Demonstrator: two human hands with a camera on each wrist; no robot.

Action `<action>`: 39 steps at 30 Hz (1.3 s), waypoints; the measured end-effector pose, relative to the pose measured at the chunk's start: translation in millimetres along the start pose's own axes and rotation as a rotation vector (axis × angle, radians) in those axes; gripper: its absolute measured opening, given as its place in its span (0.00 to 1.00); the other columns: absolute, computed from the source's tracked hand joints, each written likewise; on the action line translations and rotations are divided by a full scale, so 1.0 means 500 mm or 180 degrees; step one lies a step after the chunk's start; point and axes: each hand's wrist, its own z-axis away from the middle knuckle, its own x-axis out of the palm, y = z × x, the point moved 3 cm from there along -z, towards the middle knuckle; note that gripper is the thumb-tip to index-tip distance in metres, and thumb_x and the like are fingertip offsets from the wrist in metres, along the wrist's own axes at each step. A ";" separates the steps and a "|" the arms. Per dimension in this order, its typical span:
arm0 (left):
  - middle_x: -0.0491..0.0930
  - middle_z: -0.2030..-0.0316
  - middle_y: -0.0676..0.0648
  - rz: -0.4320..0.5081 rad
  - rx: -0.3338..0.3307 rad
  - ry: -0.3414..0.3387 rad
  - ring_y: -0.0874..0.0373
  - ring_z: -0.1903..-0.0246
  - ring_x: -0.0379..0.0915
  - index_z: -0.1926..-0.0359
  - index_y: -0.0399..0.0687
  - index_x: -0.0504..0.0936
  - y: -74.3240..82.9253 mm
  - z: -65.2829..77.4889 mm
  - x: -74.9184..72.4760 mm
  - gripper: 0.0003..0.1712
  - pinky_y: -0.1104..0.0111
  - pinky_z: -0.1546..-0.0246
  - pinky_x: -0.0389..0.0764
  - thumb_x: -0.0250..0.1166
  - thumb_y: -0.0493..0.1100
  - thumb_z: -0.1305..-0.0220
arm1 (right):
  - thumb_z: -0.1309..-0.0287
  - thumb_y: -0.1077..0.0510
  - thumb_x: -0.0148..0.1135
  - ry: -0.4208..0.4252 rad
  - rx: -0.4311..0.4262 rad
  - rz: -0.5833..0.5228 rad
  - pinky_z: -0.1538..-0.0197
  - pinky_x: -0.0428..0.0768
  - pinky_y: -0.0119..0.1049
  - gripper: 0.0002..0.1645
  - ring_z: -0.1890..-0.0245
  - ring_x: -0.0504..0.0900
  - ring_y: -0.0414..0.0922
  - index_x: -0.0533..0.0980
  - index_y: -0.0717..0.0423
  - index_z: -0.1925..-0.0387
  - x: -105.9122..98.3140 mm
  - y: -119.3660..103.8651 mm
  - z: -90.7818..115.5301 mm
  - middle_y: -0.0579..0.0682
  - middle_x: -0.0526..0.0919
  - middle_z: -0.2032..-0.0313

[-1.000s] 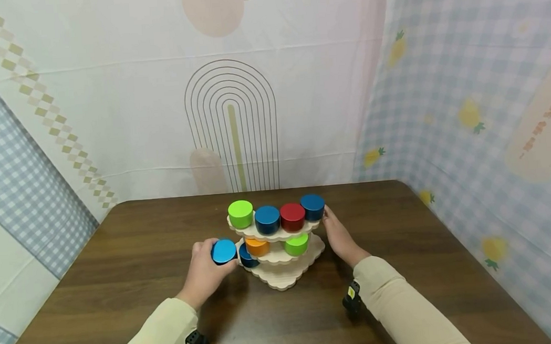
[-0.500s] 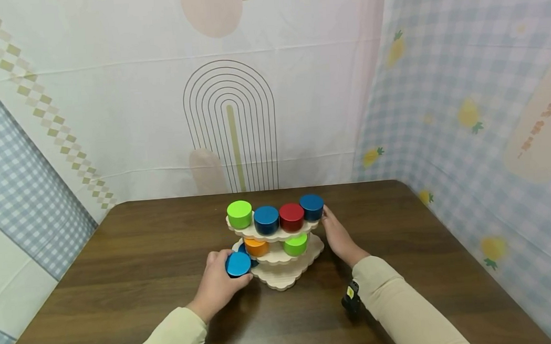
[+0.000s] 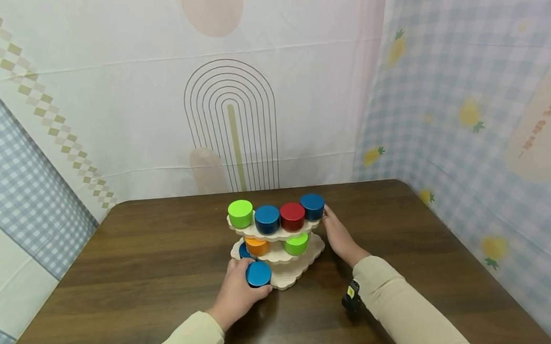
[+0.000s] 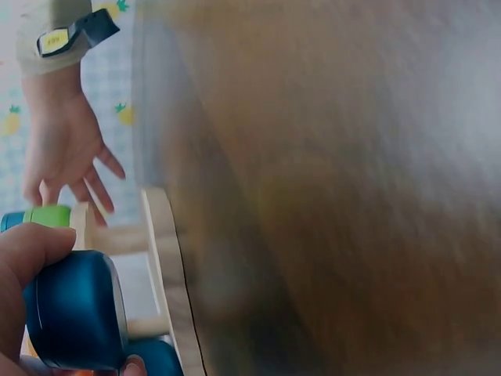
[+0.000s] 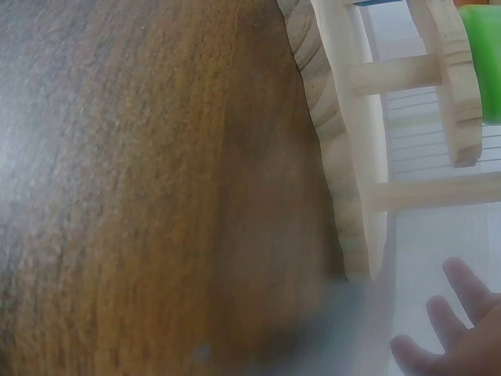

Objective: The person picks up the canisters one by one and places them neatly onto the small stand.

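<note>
A three-tier wooden stand [image 3: 293, 270] with scalloped edges stands on the table, bearing coloured cylinders. My left hand [image 3: 237, 291] grips a blue cylinder [image 3: 258, 274] between thumb and fingers at the stand's front left, in front of the bottom tier. In the left wrist view that blue cylinder [image 4: 74, 313] lies on its side as seen, clear of the table. At the stand's right side is my right hand [image 3: 340, 239], its fingertips by the upper tier's edge; whether they touch is hidden. The left wrist view shows the right hand's fingers [image 4: 98, 188] extended and spread.
On the top tier sit a green cylinder [image 3: 241, 214], a blue one, a red cylinder [image 3: 292, 216] and another blue one. The middle tier bears an orange cylinder [image 3: 257, 246] and a green one. Another blue cylinder [image 3: 244, 251] is on the bottom tier's left. Brown table [image 3: 144, 269] surrounds the stand.
My left hand has carried the blue cylinder right and toward me, from the stand's left side to its front. The right hand has stayed in place.
</note>
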 end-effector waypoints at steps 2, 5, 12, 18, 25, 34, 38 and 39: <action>0.65 0.51 0.37 0.0025 0.0009 -0.0023 0.41 0.52 0.69 0.44 0.35 0.72 0.004 -0.001 0.009 0.38 0.47 0.51 0.75 0.78 0.46 0.54 | 0.25 0.50 0.25 0.0018 -0.0004 0.0013 0.30 0.48 0.60 0.32 0.27 0.48 0.58 0.43 0.52 0.24 -0.001 0.000 0.000 0.57 0.47 0.25; 0.65 0.51 0.36 0.0038 0.0042 -0.0058 0.41 0.52 0.70 0.45 0.35 0.72 0.008 -0.002 0.021 0.37 0.47 0.50 0.75 0.77 0.45 0.54 | 0.25 0.50 0.24 0.0025 -0.0003 0.0008 0.30 0.48 0.60 0.32 0.27 0.48 0.58 0.43 0.52 0.24 -0.002 -0.001 0.000 0.57 0.47 0.25; 0.65 0.52 0.37 -0.0010 0.0003 -0.0085 0.40 0.53 0.71 0.46 0.38 0.73 0.008 -0.007 0.041 0.37 0.47 0.51 0.76 0.78 0.46 0.55 | 0.24 0.49 0.23 0.0006 -0.0035 0.0017 0.30 0.48 0.61 0.32 0.27 0.49 0.59 0.43 0.52 0.24 -0.003 -0.002 0.002 0.58 0.47 0.25; 0.65 0.52 0.37 -0.0030 -0.0128 -0.0087 0.40 0.53 0.71 0.45 0.38 0.72 0.009 -0.010 0.048 0.38 0.46 0.51 0.76 0.78 0.46 0.56 | 0.24 0.48 0.24 -0.0004 -0.0017 -0.0010 0.30 0.48 0.60 0.32 0.27 0.49 0.58 0.43 0.50 0.24 -0.004 -0.003 -0.001 0.57 0.47 0.25; 0.65 0.52 0.37 -0.0034 -0.0280 -0.0027 0.40 0.52 0.71 0.44 0.34 0.71 0.006 -0.015 0.054 0.42 0.47 0.50 0.75 0.79 0.46 0.58 | 0.24 0.48 0.23 -0.0009 -0.0052 0.0023 0.30 0.48 0.60 0.32 0.27 0.49 0.59 0.43 0.52 0.24 -0.003 0.000 -0.004 0.58 0.47 0.25; 0.67 0.51 0.35 0.0103 -0.0330 0.0040 0.42 0.50 0.70 0.44 0.30 0.69 0.006 -0.016 0.059 0.41 0.48 0.45 0.73 0.79 0.42 0.56 | 0.24 0.49 0.23 -0.0010 -0.0038 0.0018 0.30 0.48 0.59 0.32 0.27 0.48 0.59 0.43 0.52 0.24 -0.001 -0.001 -0.002 0.59 0.47 0.25; 0.68 0.53 0.36 0.0161 -0.0331 0.0061 0.44 0.53 0.70 0.46 0.30 0.69 0.006 -0.016 0.059 0.39 0.49 0.46 0.73 0.79 0.41 0.55 | 0.24 0.50 0.24 0.0009 -0.0031 0.0001 0.30 0.48 0.59 0.32 0.27 0.48 0.58 0.44 0.52 0.24 0.000 -0.001 -0.003 0.58 0.47 0.25; 0.68 0.54 0.37 0.0176 -0.0335 0.0061 0.44 0.53 0.70 0.47 0.31 0.69 0.006 -0.016 0.059 0.38 0.50 0.46 0.73 0.78 0.40 0.55 | 0.24 0.50 0.24 0.0009 -0.0039 -0.0005 0.30 0.48 0.59 0.32 0.27 0.47 0.58 0.44 0.52 0.24 0.000 -0.001 -0.003 0.58 0.47 0.25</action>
